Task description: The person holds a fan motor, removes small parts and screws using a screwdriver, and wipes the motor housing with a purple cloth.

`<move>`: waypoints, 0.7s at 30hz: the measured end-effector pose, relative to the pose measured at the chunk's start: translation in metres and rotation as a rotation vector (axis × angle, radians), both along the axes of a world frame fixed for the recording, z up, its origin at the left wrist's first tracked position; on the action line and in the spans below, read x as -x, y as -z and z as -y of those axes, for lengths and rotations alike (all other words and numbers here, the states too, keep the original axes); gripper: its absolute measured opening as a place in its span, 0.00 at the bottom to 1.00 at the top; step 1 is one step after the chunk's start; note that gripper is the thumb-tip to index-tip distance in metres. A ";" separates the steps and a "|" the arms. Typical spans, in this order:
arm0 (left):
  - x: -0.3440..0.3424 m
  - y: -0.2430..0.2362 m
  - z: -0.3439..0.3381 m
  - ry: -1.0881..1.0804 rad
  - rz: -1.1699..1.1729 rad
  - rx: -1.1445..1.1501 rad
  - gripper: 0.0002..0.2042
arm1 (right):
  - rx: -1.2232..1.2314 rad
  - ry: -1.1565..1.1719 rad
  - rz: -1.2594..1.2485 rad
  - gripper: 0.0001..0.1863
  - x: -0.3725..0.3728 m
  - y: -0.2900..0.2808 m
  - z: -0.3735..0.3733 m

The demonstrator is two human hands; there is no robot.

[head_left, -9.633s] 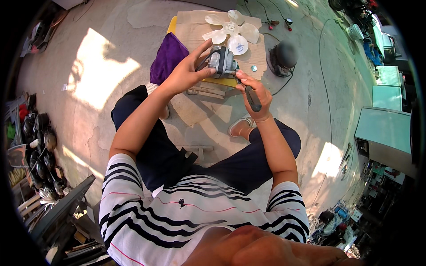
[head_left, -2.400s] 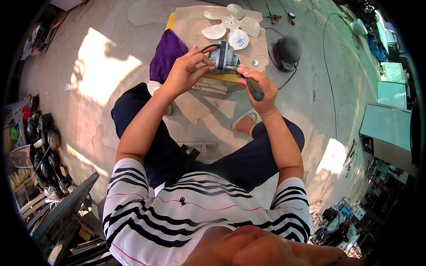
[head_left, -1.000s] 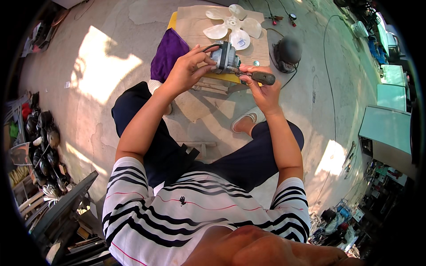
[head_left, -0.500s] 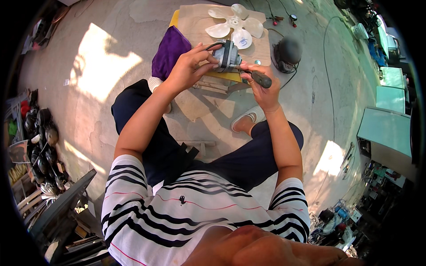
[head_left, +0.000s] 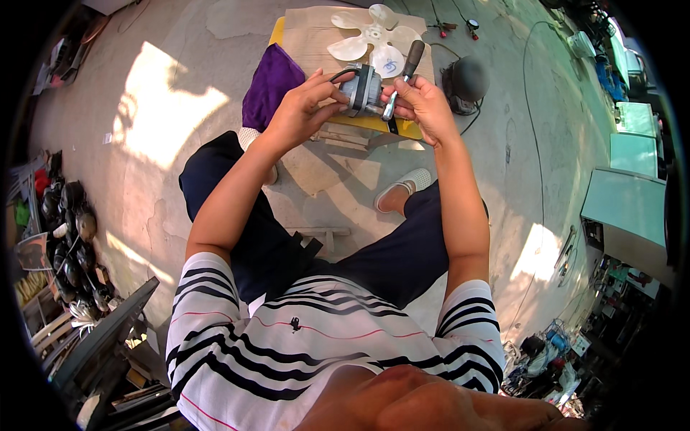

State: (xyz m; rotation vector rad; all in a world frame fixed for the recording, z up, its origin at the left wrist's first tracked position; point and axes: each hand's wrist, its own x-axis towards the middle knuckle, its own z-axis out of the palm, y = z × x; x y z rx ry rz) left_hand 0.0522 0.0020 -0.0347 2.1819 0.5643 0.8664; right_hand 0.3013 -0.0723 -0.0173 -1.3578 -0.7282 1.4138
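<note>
My left hand (head_left: 305, 108) has its fingers closed round the silver motor (head_left: 361, 92) with a black band and cable, at the near edge of a cardboard sheet (head_left: 305, 32) on a yellow-topped stool (head_left: 277, 39). My right hand (head_left: 424, 104) grips a tool (head_left: 413, 57) with a dark handle and steel shaft, angled handle-up away from me beside the motor's right end. A short dark piece shows below the shaft; I cannot make out what it is. A white fan blade (head_left: 374, 34) lies behind the motor, and a purple cloth (head_left: 266, 90) drapes at the left.
A round black object (head_left: 466, 80) with a cord and a small gauge (head_left: 472, 27) with hoses lie on the concrete floor to the right. Piled parts (head_left: 68, 244) crowd the left side; pale green cabinets (head_left: 622, 205) and clutter line the right.
My right hand has turned the tool from handle toward me to handle up and away over the cardboard. My left hand and the motor have stayed nearly in place.
</note>
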 end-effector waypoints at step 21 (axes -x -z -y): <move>-0.001 0.000 0.008 -0.078 0.046 0.069 0.09 | -0.965 -0.075 0.909 0.18 0.021 0.011 0.050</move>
